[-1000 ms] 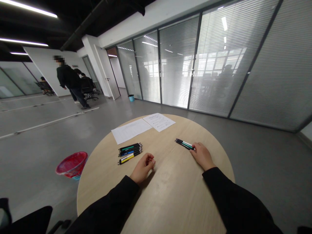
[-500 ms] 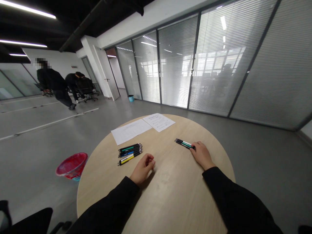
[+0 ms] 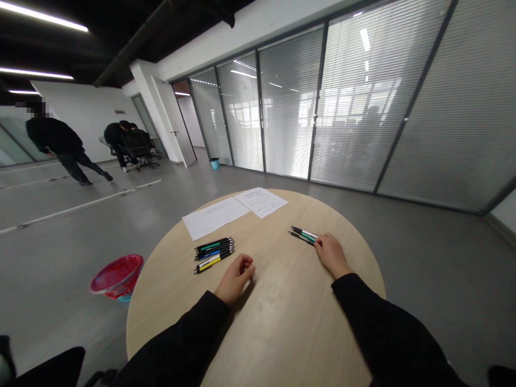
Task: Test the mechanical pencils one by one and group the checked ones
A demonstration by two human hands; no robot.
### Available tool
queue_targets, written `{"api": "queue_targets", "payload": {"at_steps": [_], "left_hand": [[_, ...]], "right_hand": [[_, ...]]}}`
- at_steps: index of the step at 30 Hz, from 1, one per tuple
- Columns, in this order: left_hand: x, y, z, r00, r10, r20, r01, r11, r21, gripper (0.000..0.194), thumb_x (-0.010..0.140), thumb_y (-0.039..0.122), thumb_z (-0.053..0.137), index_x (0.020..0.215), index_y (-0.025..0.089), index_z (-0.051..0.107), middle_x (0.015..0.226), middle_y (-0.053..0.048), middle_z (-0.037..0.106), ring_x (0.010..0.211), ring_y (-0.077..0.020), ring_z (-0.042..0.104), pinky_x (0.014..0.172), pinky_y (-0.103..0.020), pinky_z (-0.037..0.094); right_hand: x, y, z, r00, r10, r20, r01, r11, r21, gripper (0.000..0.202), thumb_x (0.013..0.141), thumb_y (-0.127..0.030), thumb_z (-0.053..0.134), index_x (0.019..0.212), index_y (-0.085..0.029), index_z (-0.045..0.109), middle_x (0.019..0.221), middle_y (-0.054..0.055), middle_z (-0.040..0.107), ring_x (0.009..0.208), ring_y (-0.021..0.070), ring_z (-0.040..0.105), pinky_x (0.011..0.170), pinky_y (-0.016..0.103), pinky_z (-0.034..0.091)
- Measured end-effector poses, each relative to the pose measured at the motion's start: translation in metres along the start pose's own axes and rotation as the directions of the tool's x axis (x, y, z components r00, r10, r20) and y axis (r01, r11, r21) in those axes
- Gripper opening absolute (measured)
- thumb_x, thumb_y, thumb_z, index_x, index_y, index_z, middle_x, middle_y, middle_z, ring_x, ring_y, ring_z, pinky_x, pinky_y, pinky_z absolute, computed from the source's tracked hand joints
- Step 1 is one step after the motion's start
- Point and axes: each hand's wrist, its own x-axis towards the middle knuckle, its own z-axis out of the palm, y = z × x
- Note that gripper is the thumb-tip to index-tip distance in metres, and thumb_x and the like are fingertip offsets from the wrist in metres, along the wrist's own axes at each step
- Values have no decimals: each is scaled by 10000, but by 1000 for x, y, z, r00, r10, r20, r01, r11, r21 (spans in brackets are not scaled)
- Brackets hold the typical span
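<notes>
On the right of the round wooden table (image 3: 278, 322), my right hand (image 3: 332, 255) has its fingers over the near ends of a few pens (image 3: 304, 235), among them a white one, a green one and a black one. My left hand (image 3: 237, 278) rests on its side near the middle, fingers curled, with no object visible in it. Left of it lies a row of several pens (image 3: 214, 254) with black, green, blue, white and yellow barrels, not touched by the hand.
Two printed sheets, a wide one (image 3: 215, 217) and a narrower one (image 3: 262, 202), lie at the table's far edge. A red basket (image 3: 116, 274) stands on the floor at the left. A person (image 3: 60, 141) walks in the left background; others are by office chairs.
Under my right hand the pens have spread slightly, the black one now apart from the white and green. The walking person has moved left. My left hand has stayed put.
</notes>
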Motion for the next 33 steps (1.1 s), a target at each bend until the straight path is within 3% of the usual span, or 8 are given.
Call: {"api": "queue_targets", "payload": {"at_steps": [7,12,20,33], "left_hand": [[2,-6,-2,1000,26,16,-26,999,46,248,802,336,675,932,168,547,772,16,551,659,-115,535,626,-258,450],[2,-4,-2,999,25,27,-27,998,58,237,808,338,667,924,169,548,749,22,548,650,-116,534,626,-258,439],[-1,6,0,999,19,47,-22,997,68,228,802,339,670,895,168,551,713,32,536,631,-114,521,619,-258,430],[-1,1,-2,998,14,55,-21,992,126,229,826,354,648,918,170,547,732,22,546,651,-125,536,642,-274,443]], "right_hand": [[1,2,4,1000,5,-29,-5,1000,-1,125,893,-157,560,790,-175,629,845,59,585,812,199,551,752,282,389],[-1,2,5,997,27,-68,-27,1000,-3,78,898,-197,558,902,-172,631,925,71,574,861,205,559,787,286,412],[0,-1,3,999,48,-22,-49,998,-47,177,865,-215,603,1017,-140,652,972,104,583,920,226,570,848,298,428],[12,9,11,998,61,-21,-62,996,-60,220,894,-243,603,1076,-149,683,1012,106,558,921,221,547,841,294,415]]}}
